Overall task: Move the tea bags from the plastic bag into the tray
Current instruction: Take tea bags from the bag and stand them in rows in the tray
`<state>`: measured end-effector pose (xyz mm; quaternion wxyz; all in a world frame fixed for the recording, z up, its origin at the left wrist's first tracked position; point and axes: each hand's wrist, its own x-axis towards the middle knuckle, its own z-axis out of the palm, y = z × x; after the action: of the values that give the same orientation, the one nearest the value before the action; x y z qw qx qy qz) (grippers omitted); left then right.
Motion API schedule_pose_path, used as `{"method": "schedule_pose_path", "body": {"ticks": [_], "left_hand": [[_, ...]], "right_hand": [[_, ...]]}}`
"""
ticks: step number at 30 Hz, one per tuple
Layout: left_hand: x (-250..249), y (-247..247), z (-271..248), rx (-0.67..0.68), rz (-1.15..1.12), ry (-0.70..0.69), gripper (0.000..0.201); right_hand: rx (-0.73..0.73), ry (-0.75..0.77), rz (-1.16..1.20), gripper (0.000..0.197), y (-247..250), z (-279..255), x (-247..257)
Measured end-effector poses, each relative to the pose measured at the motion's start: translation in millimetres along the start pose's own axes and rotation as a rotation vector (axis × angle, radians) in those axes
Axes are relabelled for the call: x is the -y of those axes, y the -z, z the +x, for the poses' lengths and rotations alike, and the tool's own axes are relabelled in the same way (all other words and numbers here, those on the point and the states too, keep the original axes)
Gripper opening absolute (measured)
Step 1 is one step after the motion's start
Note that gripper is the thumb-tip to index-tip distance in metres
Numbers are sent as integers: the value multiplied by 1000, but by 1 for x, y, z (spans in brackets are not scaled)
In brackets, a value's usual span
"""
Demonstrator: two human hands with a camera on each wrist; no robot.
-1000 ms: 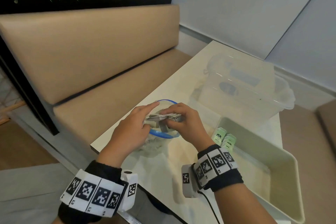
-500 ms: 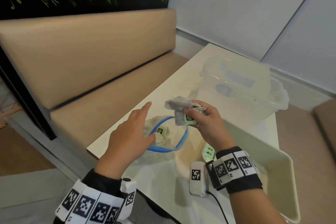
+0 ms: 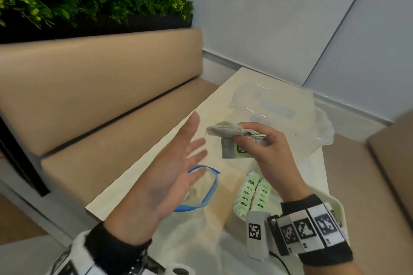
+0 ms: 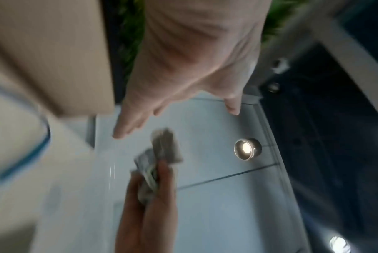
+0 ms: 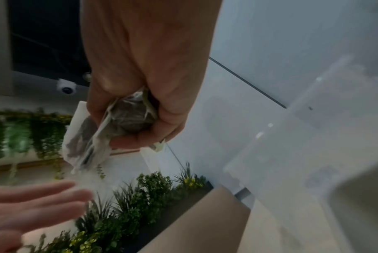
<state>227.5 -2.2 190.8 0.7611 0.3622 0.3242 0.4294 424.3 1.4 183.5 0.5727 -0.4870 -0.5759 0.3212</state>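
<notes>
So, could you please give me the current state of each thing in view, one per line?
Left hand: open, fingers spread, holding nothing, raised over the plastic bag.
Right hand: grips a bunch of tea bags, lifted above the table.
Held tea bags: clear of the bag, not yet in the tray.
Plastic bag: lying on the table, blue-rimmed mouth open.
Tray: holds two rows of tea bags.
Clear container: on the table; contents unclear.

Left hand (image 3: 165, 176) spread, right hand (image 3: 266, 147) clenched.
</notes>
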Motion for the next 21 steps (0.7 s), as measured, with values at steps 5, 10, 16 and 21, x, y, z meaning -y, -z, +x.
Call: {"method": "schedule_pose_path", "body": {"ticks": [5, 10, 16, 21], "left_hand": [[13, -40, 28, 57, -239, 158, 47], [44, -53, 47, 85, -552, 154, 24], [74, -58, 58, 109, -589, 223, 33], [82, -61, 60, 109, -475, 235, 41]], "right_hand": [[97, 197, -203, 27, 4, -15, 20], [-28, 229, -362, 32, 6, -26, 3], [-175, 92, -323, 38, 3, -39, -18], [-195, 56, -311, 43, 1, -47, -25]]}}
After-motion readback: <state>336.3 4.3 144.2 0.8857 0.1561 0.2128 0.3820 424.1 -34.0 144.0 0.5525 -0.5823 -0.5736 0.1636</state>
